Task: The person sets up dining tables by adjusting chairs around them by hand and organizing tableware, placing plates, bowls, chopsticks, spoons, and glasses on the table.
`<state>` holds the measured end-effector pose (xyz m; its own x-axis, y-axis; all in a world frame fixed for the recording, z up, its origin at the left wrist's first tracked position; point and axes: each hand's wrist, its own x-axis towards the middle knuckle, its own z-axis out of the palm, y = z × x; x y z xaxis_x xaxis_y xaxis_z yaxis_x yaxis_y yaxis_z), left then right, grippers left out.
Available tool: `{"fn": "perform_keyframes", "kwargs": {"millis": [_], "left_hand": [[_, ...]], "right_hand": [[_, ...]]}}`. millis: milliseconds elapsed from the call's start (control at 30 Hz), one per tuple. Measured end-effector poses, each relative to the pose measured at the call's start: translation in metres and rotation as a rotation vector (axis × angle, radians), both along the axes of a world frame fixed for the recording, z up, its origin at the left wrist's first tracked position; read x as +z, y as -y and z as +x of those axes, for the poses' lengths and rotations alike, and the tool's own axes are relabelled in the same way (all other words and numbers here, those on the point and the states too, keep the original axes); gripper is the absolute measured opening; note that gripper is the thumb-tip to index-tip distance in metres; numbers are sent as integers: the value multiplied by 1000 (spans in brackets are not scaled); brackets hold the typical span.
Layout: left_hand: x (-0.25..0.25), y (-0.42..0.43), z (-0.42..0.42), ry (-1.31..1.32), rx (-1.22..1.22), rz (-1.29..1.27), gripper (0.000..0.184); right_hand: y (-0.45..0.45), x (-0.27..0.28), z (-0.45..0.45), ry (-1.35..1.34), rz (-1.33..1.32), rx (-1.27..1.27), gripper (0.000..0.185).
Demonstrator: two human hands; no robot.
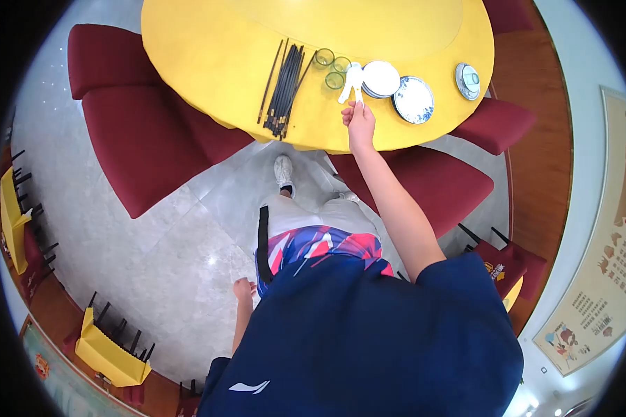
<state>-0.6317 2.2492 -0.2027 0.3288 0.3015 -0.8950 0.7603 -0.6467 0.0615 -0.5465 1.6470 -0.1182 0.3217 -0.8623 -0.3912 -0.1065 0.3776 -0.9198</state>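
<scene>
My right hand (359, 127) reaches over the front of the round yellow table, its fingers closed on the handle of a white soup spoon (358, 94). More white spoons (350, 78) lie against that one. Left of the spoons stand three green-tinted glasses (334, 80). Just to their right is a stack of small white plates (380, 76), and beside it a blue-patterned plate (415, 101). Down at my side hangs my left hand (243, 289), loosely curled, with nothing visible in it.
A bundle of dark chopsticks (285, 90) lies on the yellow tablecloth (209, 69). A glass sits on small dishes (460, 89) at the right. Dark red chairs (135, 142) stand close to the table on the left, and another chair (431, 184) is on the right.
</scene>
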Motion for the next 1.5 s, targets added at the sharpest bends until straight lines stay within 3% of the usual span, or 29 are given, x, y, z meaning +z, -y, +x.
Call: {"fn": "perform_keyframes", "kwargs": {"millis": [67,400,567,700,900,967,1133,1200,1267,1300,1333,1400,1500], "left_hand": [[-16,-23,-11,24,-265,-73,19],[-101,-7,20,296,-1,-354,18],[-125,-9,37,383,98,-435,18],[-131,-5,44,359,25,-406,18],[-128,-14,41,327,-121,-347,20],[-127,-20,40,316,-194,-327,20],[-129,-45,43,315,-451,-271,21],[-99,-39,54,283,-464,-275,23],[-14,8,76,138,-253,-328,28],[23,35,87,90,-145,-316,31],[33,41,90,31,64,-198,31],[40,49,99,43,34,-188,30],[42,75,109,69,9,-198,29]], "right_hand": [[11,-7,19,7,44,-25,29],[26,-25,64,-67,-17,-203,30],[38,-22,69,-294,-93,-197,30],[34,-25,67,-377,-158,-211,31],[43,-73,56,-677,-267,-68,37],[41,-76,48,-840,-342,154,47],[56,-93,36,-881,-295,301,55],[64,-75,34,-856,-250,336,56],[67,-41,29,-963,-354,575,56],[69,-37,27,-962,-330,571,56],[69,-36,25,-969,-388,617,57],[71,-35,20,-969,-440,664,60],[66,-35,-1,-762,-447,644,58]]}}
